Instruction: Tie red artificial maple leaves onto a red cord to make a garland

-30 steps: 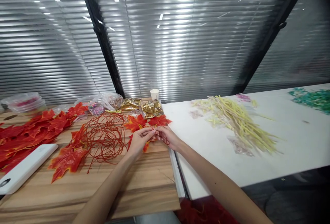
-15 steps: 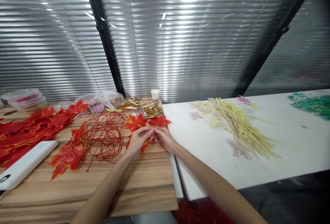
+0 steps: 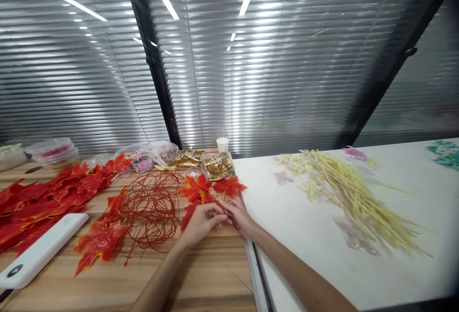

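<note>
My left hand (image 3: 201, 222) and my right hand (image 3: 239, 217) meet over the right edge of the wooden table, fingertips together. Both are closed in a pinch, and what lies between the fingers is too small or hidden to name. Just beyond them are red-orange artificial maple leaves, one leaf (image 3: 195, 188) at the upper left and another leaf (image 3: 229, 185) at the upper right. More leaf shows beside my left fingers, partly covered by the hand. Left of my left hand lies a loose tangle of thin red cord (image 3: 152, 211).
Farther left are a pair of maple leaves (image 3: 100, 240), a leaf pile (image 3: 46, 197) and a white power bank (image 3: 45, 250). Gold packets (image 3: 217, 166), a paper cup (image 3: 223, 145) and plastic tubs (image 3: 53, 152) line the back. Yellow stems (image 3: 362, 197) lie on the white table (image 3: 294, 235).
My hands have drawn back toward me, off the leaves, still close together. More of the leaves shows now. The view has tilted up slightly.
</note>
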